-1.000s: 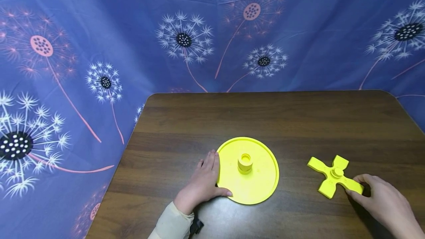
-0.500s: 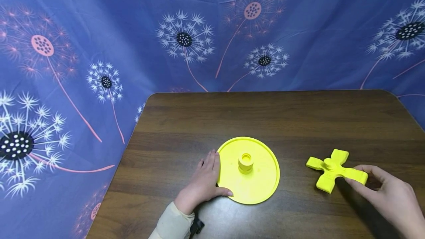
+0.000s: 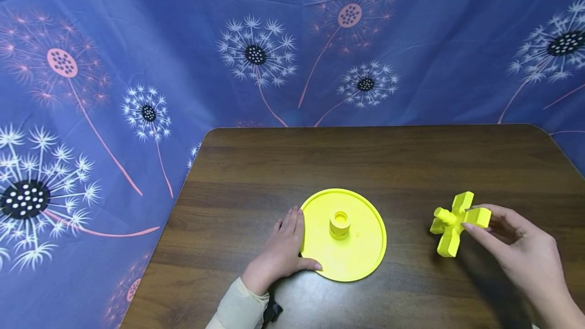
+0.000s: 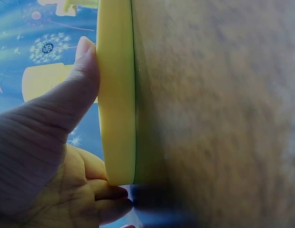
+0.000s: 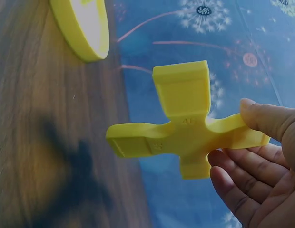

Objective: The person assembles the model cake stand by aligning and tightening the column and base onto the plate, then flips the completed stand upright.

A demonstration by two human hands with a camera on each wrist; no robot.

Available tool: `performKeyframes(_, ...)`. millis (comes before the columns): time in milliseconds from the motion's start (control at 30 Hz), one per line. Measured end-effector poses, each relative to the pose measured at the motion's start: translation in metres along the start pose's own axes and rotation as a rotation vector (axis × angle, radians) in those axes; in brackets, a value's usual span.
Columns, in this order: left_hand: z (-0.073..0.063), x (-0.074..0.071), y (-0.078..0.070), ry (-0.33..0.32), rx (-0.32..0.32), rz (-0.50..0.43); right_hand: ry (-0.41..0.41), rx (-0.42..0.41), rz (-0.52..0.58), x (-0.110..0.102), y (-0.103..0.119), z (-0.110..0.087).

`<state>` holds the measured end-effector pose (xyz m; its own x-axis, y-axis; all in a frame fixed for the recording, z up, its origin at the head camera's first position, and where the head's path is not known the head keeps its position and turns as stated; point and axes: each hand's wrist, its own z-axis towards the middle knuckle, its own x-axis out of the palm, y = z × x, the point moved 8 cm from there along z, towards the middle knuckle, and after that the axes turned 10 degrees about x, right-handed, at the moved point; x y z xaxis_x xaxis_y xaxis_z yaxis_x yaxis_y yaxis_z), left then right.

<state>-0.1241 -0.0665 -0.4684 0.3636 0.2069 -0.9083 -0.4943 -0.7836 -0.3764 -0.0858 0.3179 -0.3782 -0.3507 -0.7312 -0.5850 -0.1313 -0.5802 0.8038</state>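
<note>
A round yellow disc with a raised rim and a hollow central post lies flat on the wooden table. My left hand rests against its left edge, with straight fingers along the side and the thumb on the rim. To the right, my right hand holds a yellow four-armed cross piece by one arm, pinched between thumb and fingers. The cross is raised above the table and tilted, its short round peg pointing left. In the right wrist view, the cross piece's flat underside carries small embossed marks.
The dark wooden table ends at the back against a blue cloth printed with dandelions. Between disc and cross lies a strip of bare tabletop. A small black object sits by the left cuff.
My right hand has lifted the cross piece off the table and tipped it, so its peg turns from facing up to pointing left. The left hand and disc stay in place.
</note>
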Motion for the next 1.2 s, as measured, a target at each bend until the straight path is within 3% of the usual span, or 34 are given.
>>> performKeyframes(233, 0.000, -0.001, 0.000, -0.001, -0.003, -0.003, 0.019, -0.080, 0.075, 0.014, 0.027, -0.001)
performKeyframes(567, 0.000, -0.001, 0.000, -0.006, 0.002, 0.007, 0.011, -0.209, 0.038, 0.036, 0.058, -0.003)
performKeyframes(767, 0.000, -0.001, -0.001, -0.007, 0.007, 0.018, 0.054, -0.266, 0.038, 0.051, 0.076, -0.006)
performKeyframes(1200, 0.001, 0.001, 0.000, 0.006, -0.008, 0.004, 0.209, -0.617, 0.031, 0.099, 0.136, -0.024)
